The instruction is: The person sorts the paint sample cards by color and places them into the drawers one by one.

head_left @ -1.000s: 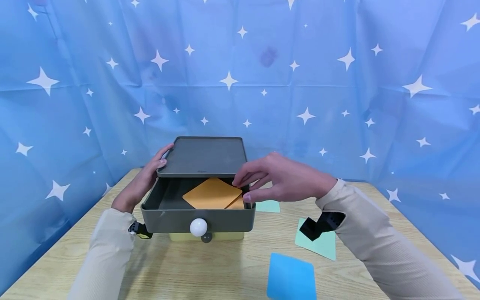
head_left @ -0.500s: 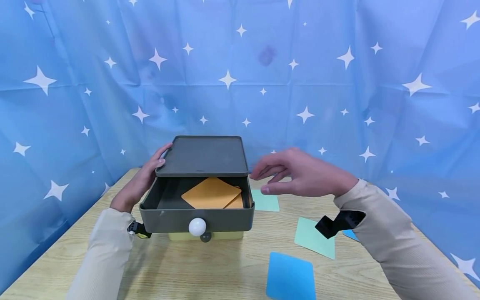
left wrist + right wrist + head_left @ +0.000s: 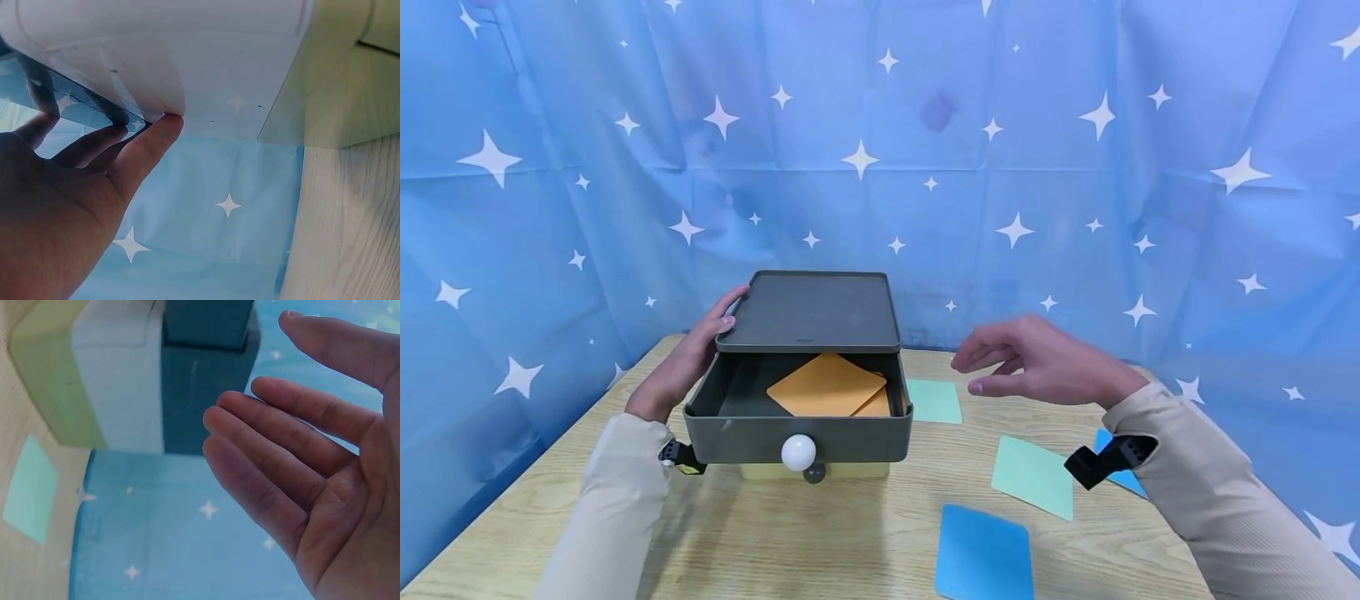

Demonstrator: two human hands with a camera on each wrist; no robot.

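A stacked drawer box stands on the table, its dark grey top drawer (image 3: 730,440) pulled out below the grey lid (image 3: 816,310). Orange paper squares (image 3: 823,387) lie inside that drawer, a larger one overlapping another at the right. My left hand (image 3: 683,360) rests against the box's left side near the top, thumb by the lid's edge; its extended fingertips touch the side in the left wrist view. To the right of the box, my right hand (image 3: 1045,363) hovers over the table holding nothing. Its fingers are loosely extended and its palm (image 3: 350,506) faces the right wrist camera.
Pale green squares (image 3: 1033,477) and blue squares (image 3: 985,554) lie on the table (image 3: 775,550) right of the box, one blue partly under my right sleeve. A white knob (image 3: 798,452) sticks out from the drawer front. A blue starry curtain (image 3: 925,167) hangs behind.
My right hand has pulled back from the orange squares at the drawer's right edge and moved right, away from the box. The left hand stays against the box's side.
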